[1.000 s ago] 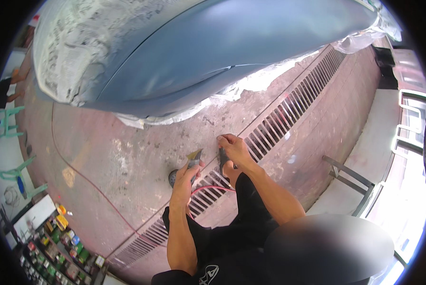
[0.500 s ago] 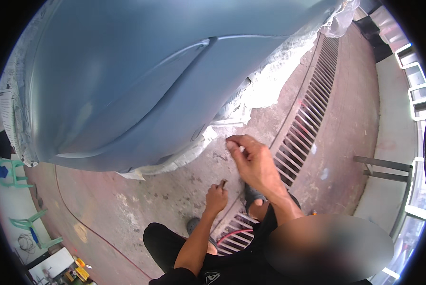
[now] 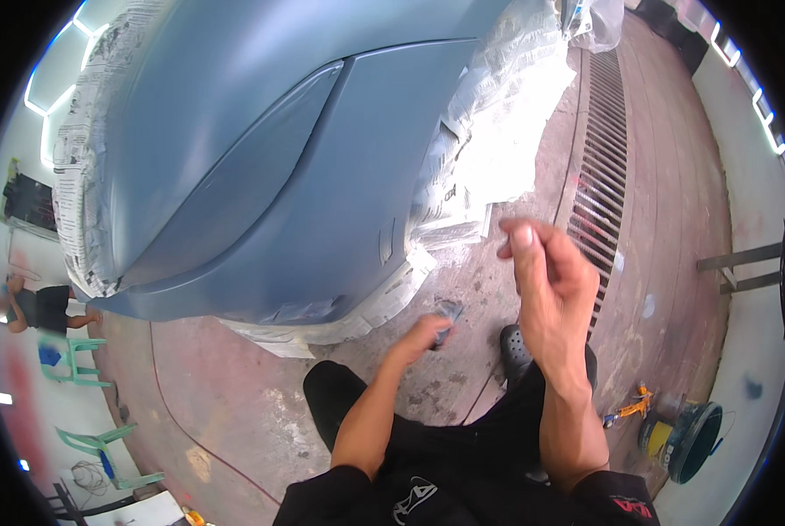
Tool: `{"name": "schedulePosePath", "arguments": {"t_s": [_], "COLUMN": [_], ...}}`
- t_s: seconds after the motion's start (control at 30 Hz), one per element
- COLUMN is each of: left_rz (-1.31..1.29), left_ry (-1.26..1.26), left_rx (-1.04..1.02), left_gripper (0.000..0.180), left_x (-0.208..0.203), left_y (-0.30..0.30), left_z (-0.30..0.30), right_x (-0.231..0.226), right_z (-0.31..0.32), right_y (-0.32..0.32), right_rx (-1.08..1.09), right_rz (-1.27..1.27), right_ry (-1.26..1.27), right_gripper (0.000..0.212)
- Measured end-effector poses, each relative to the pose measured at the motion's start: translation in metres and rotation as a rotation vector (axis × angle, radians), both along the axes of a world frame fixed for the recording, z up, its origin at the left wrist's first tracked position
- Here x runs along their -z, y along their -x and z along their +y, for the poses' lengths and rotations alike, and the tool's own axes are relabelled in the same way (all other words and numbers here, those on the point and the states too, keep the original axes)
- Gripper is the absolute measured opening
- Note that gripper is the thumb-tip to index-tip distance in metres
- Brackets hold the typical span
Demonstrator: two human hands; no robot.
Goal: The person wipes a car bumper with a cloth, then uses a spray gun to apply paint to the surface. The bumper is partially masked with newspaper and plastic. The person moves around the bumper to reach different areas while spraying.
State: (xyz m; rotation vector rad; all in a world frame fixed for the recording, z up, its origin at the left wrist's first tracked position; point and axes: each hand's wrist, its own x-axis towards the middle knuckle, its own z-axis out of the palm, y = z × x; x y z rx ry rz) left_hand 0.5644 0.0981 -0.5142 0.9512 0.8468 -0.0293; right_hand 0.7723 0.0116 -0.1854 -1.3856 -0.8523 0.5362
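Observation:
A blue-grey car body (image 3: 322,193) with a long recessed panel fills the upper left, its edges masked with newspaper (image 3: 489,149). My left hand (image 3: 423,337) is low beside the masked lower edge, closed round a small grey-blue flat piece (image 3: 448,314). That piece is blurred, so its kind is unclear. My right hand (image 3: 557,272) is raised over the floor, right of the newspaper. Its fingers are curled, the thumb pressed to the fingertips; whatever they might hold is hidden. Neither hand touches the car.
A floor drain grate (image 3: 604,149) runs along the right. Near the right wall stand a dark bucket (image 3: 690,443) and a yellow-orange tool (image 3: 635,405). Green plastic chairs (image 3: 84,364) and a person (image 3: 46,309) are at the far left. A dark shoe (image 3: 515,349) shows below my right hand.
My view has swung, shifting the car left. My right hand sits further right with the palm side turned more into view; the white bit seen in it is now hidden. The left hand's piece shows more.

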Motion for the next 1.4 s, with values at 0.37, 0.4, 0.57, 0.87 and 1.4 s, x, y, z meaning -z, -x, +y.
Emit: {"name": "schedulePosePath", "arguments": {"t_s": [0.37,0.4,0.57,0.87,1.4], "left_rz": [0.13,0.079,-0.269,0.523,0.381], "left_ry": [-0.462,-0.41,-0.195,-0.935,-1.415], "left_rx": [0.098,0.089,-0.165,0.482,0.106], "left_gripper": [0.035,0.034,0.041,0.044,0.059], "left_x": [-0.113,-0.151,-0.155,-0.002,-0.087], "left_y": [0.005,0.001,-0.001,0.042,-0.001], "left_z": [-0.031,-0.031,-0.031,-0.086,-0.069], "right_x": [-0.013,-0.01,0.016,0.018,0.049], "right_z": [0.049,0.049,0.041,0.041,0.083], "right_y": [-0.034,-0.04,-0.054,-0.071,-0.094], "right_rx": [0.254,0.281,0.352,0.353,0.249], "right_rz": [0.37,0.378,0.664,0.685,0.635], "right_ry": [-0.431,-0.437,-0.41,-0.48,-0.455], "right_gripper": [0.034,0.034,0.03,0.025,0.026]}}
